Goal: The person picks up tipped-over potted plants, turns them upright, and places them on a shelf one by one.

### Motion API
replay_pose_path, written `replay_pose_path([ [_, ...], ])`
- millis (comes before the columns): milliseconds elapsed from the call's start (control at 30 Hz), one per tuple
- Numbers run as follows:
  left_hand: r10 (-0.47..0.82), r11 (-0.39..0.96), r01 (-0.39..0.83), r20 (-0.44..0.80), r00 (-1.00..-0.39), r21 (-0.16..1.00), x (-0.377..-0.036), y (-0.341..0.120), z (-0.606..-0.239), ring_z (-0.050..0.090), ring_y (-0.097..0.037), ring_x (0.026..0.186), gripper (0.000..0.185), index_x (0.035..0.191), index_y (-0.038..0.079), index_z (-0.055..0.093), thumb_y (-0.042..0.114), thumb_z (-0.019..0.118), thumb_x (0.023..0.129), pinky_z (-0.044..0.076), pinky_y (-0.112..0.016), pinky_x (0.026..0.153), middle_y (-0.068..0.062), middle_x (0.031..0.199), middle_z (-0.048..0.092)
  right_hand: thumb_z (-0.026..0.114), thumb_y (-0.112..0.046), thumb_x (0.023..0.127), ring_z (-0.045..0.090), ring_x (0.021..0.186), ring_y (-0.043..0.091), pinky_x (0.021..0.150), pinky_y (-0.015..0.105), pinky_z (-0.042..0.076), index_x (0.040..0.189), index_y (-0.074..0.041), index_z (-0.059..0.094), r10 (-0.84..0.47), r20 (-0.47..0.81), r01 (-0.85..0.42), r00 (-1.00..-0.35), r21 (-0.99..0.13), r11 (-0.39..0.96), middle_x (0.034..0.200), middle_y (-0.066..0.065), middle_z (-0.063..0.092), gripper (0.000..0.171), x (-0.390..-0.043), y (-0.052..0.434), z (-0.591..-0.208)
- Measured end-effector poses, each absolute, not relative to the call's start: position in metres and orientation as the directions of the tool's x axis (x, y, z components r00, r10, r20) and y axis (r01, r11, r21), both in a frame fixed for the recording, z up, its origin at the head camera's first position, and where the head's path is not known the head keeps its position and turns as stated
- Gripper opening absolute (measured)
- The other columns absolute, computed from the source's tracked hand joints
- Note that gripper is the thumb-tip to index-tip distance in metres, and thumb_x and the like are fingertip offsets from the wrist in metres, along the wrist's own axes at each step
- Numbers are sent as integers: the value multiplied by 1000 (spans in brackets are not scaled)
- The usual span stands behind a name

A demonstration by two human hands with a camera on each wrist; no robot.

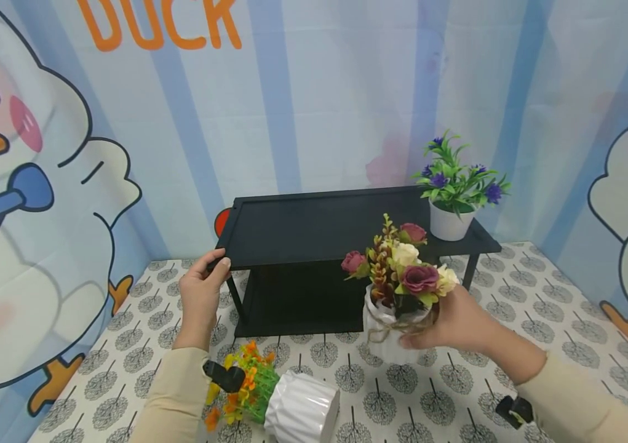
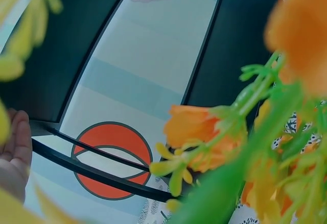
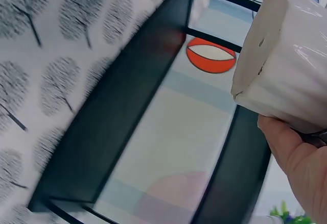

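My right hand (image 1: 454,323) grips a white ceramic flower pot (image 1: 393,344) of artificial roses in dusky red and cream, with twine tied round it. It is held up in front of the black two-tier shelf (image 1: 314,227); the right wrist view shows the underside of the pot (image 3: 260,45). At the shelf's front left corner, my left hand (image 1: 203,289) holds the edge between thumb and fingers. Below that hand, a white pot (image 1: 302,406) with orange and yellow flowers (image 1: 247,381) lies on its side. Those flowers partly cover the left wrist view.
On the right end of the top tier stands a white pot (image 1: 449,221) with green leaves and purple flowers. The table is covered by a tree-patterned cloth (image 1: 380,400). Behind the shelf hangs a striped duck-print curtain (image 1: 336,92).
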State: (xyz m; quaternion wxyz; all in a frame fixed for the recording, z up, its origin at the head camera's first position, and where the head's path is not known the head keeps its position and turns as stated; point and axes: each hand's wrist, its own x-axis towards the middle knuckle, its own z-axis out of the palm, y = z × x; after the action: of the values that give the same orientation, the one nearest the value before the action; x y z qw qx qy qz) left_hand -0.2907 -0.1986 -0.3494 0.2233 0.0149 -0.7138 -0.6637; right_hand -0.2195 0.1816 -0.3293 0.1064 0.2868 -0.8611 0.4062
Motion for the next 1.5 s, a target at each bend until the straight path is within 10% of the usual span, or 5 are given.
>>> replay_pose_path([
  [767, -310, 119, 255, 280, -908, 959, -291, -202, -348, 57, -6, 97, 33, 122, 6, 60, 21, 59, 92, 52, -14, 84, -7, 125, 50, 87, -36, 61, 49, 119, 27, 93, 48, 47, 139, -16, 39, -247, 310, -396, -918, -681, 615, 134, 9, 49, 94, -253, 160, -239],
  [1500, -317, 122, 257, 283, -905, 959, -290, -207, -352, 57, -6, 98, 32, 121, 5, 60, 19, 58, 92, 52, -15, 85, -5, 126, 48, 84, -37, 63, 51, 116, 26, 89, 45, 50, 138, -20, 40, -107, 303, -307, -947, -757, 577, 132, 8, 51, 89, -309, 119, -243],
])
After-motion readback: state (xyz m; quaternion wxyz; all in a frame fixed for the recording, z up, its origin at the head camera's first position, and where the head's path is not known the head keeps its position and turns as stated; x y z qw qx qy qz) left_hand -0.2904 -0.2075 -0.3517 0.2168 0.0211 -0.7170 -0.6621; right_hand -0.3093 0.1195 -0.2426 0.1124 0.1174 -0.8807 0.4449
